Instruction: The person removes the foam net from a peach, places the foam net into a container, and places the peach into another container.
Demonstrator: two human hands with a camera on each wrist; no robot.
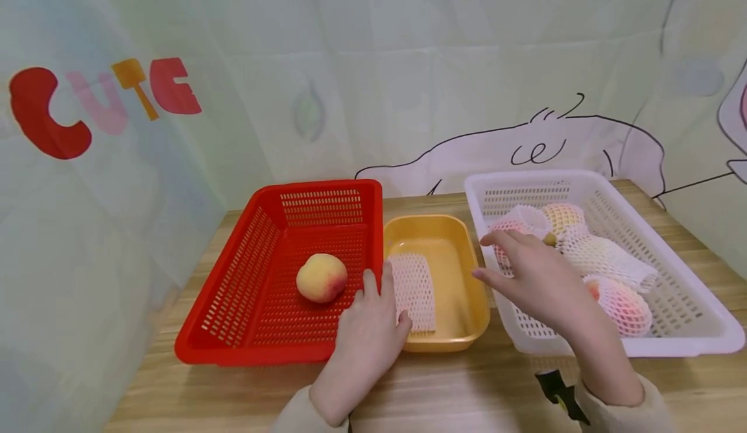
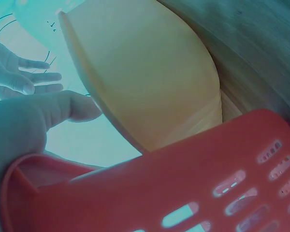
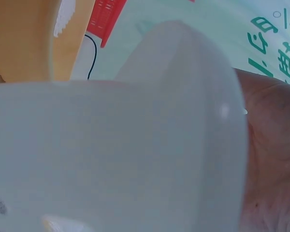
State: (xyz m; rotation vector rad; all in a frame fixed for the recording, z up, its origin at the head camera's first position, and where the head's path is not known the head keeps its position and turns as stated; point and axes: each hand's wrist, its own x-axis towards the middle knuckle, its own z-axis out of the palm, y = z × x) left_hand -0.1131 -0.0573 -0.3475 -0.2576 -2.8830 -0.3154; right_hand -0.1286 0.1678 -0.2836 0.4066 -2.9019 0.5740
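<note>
Wood-grained desk (image 1: 432, 394), pale cartoon curtain (image 1: 362, 96) behind, one bare peach (image 1: 321, 278) in the red basket (image 1: 262, 355)!
Yellow, round, blushing red, it sits near the left hand (image 1: 370, 319), empty, fingers relaxed at the basket's rim; a pale net (image 1: 413, 293) lies in the yellow tray (image 1: 458, 277) alongside. Over the white basket (image 1: 659, 347) of netted fruit (image 1: 624, 306), the right hand (image 1: 533, 274) hangs loose, gripping nothing.

Head view: bright, diffuse light; soft shadows on counter (image 1: 432, 397) along near edges of red basket (image 1: 257, 355) and white basket (image 1: 714, 329); wide-angle stretch toward frame edges. Left wrist view: cyan cast; backdrop (image 2: 82, 140) overexposed at left, counter dim at upper right. Right wrist view: white basket fills foreground, blurred; small glare spot on rounded edge.
</note>
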